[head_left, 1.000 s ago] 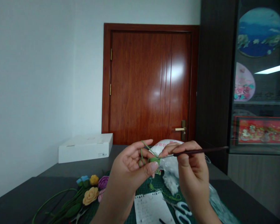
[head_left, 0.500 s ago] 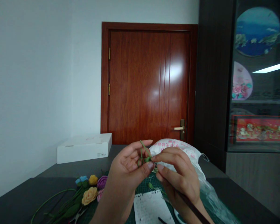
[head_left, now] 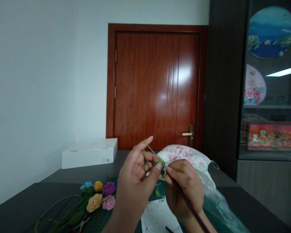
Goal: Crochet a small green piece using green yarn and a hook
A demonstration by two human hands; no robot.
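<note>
My left hand (head_left: 137, 176) is raised over the table, thumb and fingers pinching a small green crochet piece (head_left: 159, 164), with green yarn (head_left: 146, 154) looped over its forefinger. My right hand (head_left: 184, 191) is closed on a dark crochet hook (head_left: 191, 210); the handle slants down to the lower right and the tip is at the green piece. The two hands touch at the work.
Crocheted flowers (head_left: 97, 195) with green stems lie on the dark table (head_left: 21, 207) at left. A white notepad (head_left: 157, 218) rests on a green cutting mat (head_left: 100, 218). A white plastic bag (head_left: 189, 155) sits behind the hands. A white box (head_left: 89, 152) stands near the door.
My right hand swung the hook from pointing right to slanting down toward me, and moved in against the left hand. The scissors seen earlier by the notepad are now hidden.
</note>
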